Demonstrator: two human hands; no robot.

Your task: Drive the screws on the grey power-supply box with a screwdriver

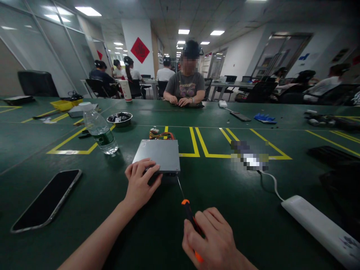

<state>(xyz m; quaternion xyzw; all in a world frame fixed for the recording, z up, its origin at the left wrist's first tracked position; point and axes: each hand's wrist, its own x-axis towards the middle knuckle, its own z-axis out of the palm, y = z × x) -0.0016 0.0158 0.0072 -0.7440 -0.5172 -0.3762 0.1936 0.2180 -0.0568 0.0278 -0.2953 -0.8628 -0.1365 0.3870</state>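
A flat silver power supply unit (159, 152) lies on the green table, a bundle of coloured wires (163, 135) at its far side. My left hand (143, 178) grips its near left corner, fingers over the top and thumb along the front edge. In my right hand (210, 236) is a screwdriver (189, 212) with a black and orange handle, the fist closed round it. Its thin shaft points up and away, and the tip meets the unit's near right corner. Whether the tip sits in a screw is too small to make out.
Left of the unit stands a water bottle (102, 131); a phone (47, 200) lies nearer. Behind is a metal bowl (119, 118) of dark parts. On the right, a white power strip (320, 228) has a cable leading to a blurred device (249, 155). A person (187, 84) sits opposite.
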